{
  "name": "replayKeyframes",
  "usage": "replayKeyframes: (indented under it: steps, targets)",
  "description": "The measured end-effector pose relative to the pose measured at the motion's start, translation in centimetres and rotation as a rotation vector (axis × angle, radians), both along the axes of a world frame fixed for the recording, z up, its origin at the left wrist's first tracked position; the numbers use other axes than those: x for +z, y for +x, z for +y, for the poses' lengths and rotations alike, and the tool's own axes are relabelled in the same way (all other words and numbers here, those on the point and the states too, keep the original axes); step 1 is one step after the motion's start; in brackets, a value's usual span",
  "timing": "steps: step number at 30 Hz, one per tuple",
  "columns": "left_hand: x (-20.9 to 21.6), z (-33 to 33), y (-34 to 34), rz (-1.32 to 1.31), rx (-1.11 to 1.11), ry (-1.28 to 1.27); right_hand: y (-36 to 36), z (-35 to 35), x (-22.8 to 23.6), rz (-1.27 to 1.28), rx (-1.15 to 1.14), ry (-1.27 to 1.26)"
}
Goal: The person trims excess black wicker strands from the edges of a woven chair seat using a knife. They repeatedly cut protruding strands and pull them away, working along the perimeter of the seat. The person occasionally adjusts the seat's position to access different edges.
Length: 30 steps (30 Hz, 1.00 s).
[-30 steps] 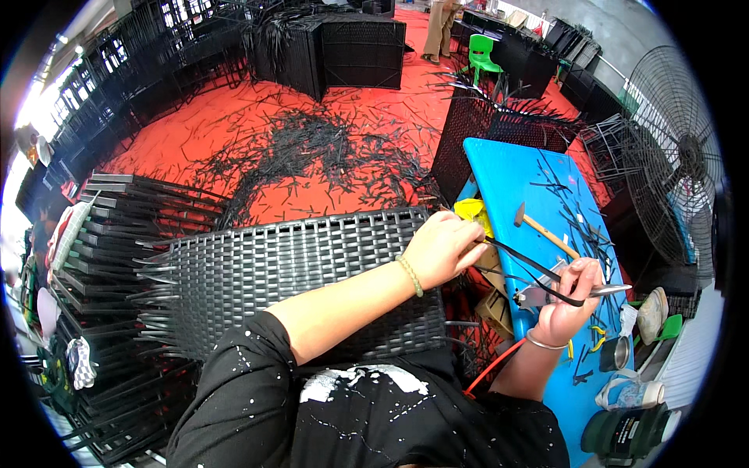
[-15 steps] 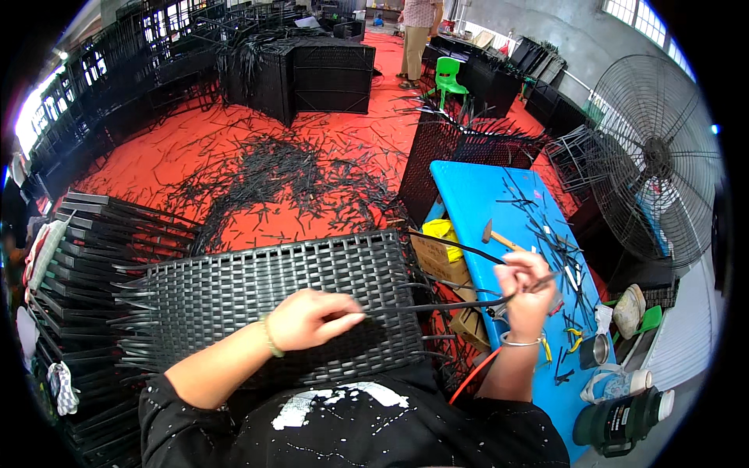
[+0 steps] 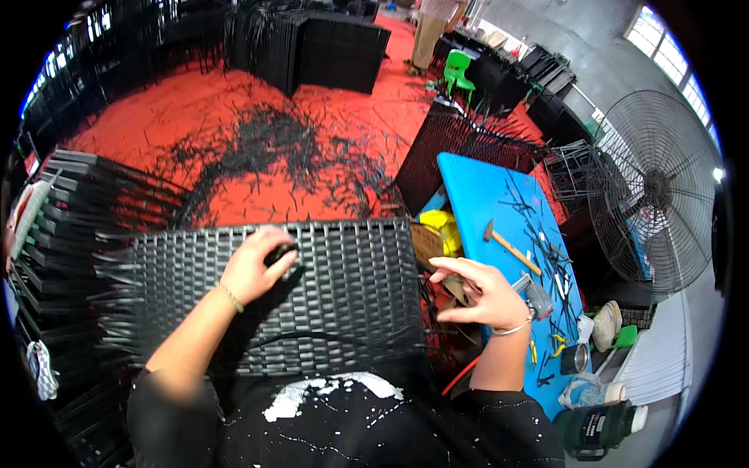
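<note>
A woven panel of glossy black flat strips (image 3: 335, 288) lies in front of me, loose strip ends fringing its left edge. My left hand (image 3: 253, 269) is over the panel's upper middle, its fingers curled toward the thumb. Something small and dark shows between them; I cannot make out what it is. My right hand (image 3: 488, 296) hovers beyond the panel's right edge, thumb and fingers spread with nothing between them. A loose black strip (image 3: 312, 336) curves across the lower part of the weave.
To the right, a blue table (image 3: 476, 195) carries a hammer (image 3: 511, 248), strip scraps, a grey-and-red tool (image 3: 534, 295) and yellow-handled tools. A large fan (image 3: 655, 187) stands beyond it. Black frames (image 3: 86, 210) are stacked at left. Strip offcuts (image 3: 269, 144) litter the red floor.
My right hand has let go of the black strip and opened, moving slightly left. My left hand has moved up and left over the panel. The view has shifted a little.
</note>
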<state>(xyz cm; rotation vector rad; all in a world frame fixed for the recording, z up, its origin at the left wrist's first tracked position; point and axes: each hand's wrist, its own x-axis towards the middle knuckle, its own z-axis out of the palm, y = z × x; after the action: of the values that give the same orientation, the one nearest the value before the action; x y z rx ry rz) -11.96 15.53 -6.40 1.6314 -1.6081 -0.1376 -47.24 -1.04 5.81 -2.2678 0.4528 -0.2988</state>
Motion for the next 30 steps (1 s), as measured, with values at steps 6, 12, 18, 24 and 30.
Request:
replayKeyframes:
  steps: [6,12,18,24,30]
  targets:
    - [5.2,-1.3,-8.5,0.361,-0.470,-0.021,0.6,4.1,1.7,-0.540,0.370,0.197]
    - [6.3,-2.1,-13.9,0.469,-0.761,0.013,5.1,7.0,-0.5,-0.964,-0.081,0.660]
    - [4.6,-1.4,-14.6,0.693,-0.586,0.181,7.6,6.4,-3.9,-0.641,-0.109,0.644]
    - [4.2,-1.9,-13.4,1.103,-0.556,0.346,8.1,4.4,-5.8,-0.417,-0.083,0.813]
    - [1.7,-6.6,-6.6,0.025,-0.060,-0.140,2.4,-6.6,-8.1,-0.290,-0.422,-0.127]
